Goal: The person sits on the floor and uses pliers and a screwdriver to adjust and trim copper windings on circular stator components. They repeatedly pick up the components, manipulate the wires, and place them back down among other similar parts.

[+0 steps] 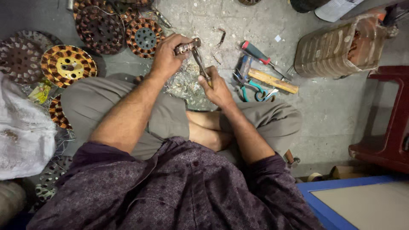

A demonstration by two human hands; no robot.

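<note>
Both hands (191, 70) on small metal part (187, 46).

On the floor lie one red-handled screwdriver (255, 52), one wooden-handled hammer (272, 81) and one pair of teal-handled pliers (251, 90). At least five round copper-wound stators, such as the yellow one (67, 64), lie at left; others are partly hidden.

You have one view only, from the camera on your head, tilted steeply down over your own chest and crossed legs onto the grey concrete floor (204, 21). It sits close: your forearms fill the centre, and your hands meet just above it, toward 12 o'clock. The frame's top edge lies farthest from you, and no second view overlaps it.
</note>
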